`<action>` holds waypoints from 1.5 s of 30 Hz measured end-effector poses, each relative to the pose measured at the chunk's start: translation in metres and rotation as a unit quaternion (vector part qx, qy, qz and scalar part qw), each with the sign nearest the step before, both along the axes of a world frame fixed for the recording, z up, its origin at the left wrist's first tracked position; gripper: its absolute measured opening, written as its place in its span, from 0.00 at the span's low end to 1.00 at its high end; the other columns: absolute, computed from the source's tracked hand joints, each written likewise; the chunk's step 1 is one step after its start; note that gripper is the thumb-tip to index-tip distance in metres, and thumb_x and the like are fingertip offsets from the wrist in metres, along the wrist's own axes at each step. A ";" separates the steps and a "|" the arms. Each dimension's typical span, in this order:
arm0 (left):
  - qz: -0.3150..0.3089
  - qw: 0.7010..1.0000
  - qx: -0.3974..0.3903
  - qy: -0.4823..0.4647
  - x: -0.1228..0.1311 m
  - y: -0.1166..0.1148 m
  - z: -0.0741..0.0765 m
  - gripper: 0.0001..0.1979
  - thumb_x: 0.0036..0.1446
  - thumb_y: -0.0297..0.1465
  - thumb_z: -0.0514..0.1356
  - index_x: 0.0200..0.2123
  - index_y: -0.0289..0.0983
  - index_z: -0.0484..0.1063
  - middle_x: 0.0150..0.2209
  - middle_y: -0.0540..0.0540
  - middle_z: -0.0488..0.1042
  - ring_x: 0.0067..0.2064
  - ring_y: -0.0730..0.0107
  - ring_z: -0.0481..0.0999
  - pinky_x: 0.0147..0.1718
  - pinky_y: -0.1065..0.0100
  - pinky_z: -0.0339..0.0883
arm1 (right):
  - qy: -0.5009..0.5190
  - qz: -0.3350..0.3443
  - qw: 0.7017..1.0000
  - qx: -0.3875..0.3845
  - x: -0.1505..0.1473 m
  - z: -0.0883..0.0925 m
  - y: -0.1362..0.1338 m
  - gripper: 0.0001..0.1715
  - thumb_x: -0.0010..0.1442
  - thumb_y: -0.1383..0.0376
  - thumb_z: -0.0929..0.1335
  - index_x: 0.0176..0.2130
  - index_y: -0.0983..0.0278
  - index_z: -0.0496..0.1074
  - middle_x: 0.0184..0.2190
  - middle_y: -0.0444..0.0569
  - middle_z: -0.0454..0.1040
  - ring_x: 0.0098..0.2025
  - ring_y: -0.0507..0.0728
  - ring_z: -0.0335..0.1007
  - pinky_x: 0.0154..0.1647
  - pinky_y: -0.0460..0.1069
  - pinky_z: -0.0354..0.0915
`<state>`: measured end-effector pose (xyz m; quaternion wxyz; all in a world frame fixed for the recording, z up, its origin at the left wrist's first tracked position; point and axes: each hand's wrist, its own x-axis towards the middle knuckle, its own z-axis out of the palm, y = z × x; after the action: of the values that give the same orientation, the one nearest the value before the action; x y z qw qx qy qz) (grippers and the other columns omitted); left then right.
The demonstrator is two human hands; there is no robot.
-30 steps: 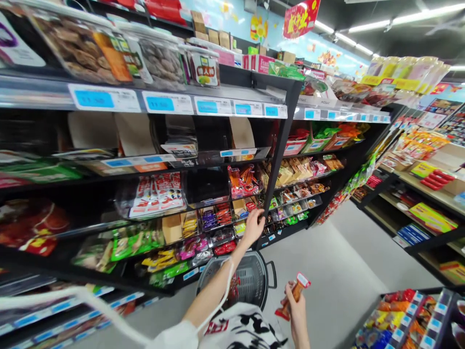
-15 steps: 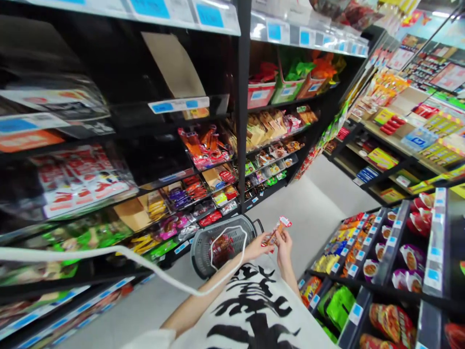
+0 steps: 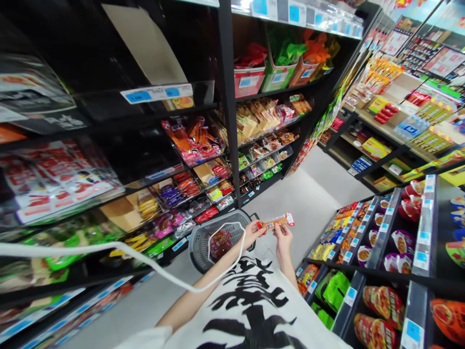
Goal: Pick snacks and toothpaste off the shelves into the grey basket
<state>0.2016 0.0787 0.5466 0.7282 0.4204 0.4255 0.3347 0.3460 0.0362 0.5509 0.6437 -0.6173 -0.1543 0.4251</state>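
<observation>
shelves (image 3: 109,121) of black metal fill the left side, packed with glossy crinkled packets and flat cardboard boxes, with blue price tags along their front edges. a thin white cord (image 3: 109,247) sags in a long curve across the left forearm. a grey plastic basket (image 3: 203,240) with slotted walls sits low by the shelf foot, red packets inside. the left hand (image 3: 250,232), arm stretched forward, is just beside the basket's rim and pinches the left end of a snack stick (image 3: 276,222). this is a slim orange packet with a red and white tip, held level at mid-aisle. the right hand (image 3: 282,240), wrist bent up, pinches it from below near the right end. the pale smooth floor (image 3: 312,203) runs open ahead. a slanted rack (image 3: 399,242) of round cups edges the right.
</observation>
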 end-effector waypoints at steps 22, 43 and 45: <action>-0.103 0.978 -0.120 -0.136 0.004 0.000 0.015 0.27 0.54 0.49 0.66 0.44 0.31 0.79 0.36 0.40 0.77 0.28 0.74 0.70 0.27 0.71 0.58 | -0.043 0.049 0.994 0.088 -0.001 -0.001 -0.001 0.26 0.49 0.59 0.77 0.43 0.61 0.66 0.39 0.48 0.77 0.43 0.56 0.73 0.46 0.51 0.69; -0.119 0.991 -0.022 -0.060 0.006 -0.013 0.007 0.34 0.57 0.58 0.57 0.44 0.31 0.78 0.36 0.37 0.80 0.32 0.63 0.80 0.32 0.66 0.70 | -0.033 0.040 0.998 0.047 -0.001 -0.009 -0.008 0.20 0.51 0.56 0.77 0.39 0.66 0.75 0.31 0.47 0.77 0.31 0.53 0.70 0.35 0.48 0.67; -0.120 0.991 -0.021 -0.055 0.005 -0.013 0.006 0.35 0.57 0.59 0.57 0.44 0.31 0.78 0.38 0.37 0.80 0.30 0.65 0.79 0.31 0.67 0.69 | -0.029 0.034 0.998 0.053 -0.001 -0.010 -0.008 0.20 0.51 0.57 0.77 0.38 0.66 0.75 0.30 0.47 0.76 0.31 0.53 0.70 0.35 0.48 0.66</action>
<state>0.2070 0.0659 0.5529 0.7939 0.4339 0.3381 0.2592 0.3449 0.0281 0.5414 0.6559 -0.5891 -0.2159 0.4198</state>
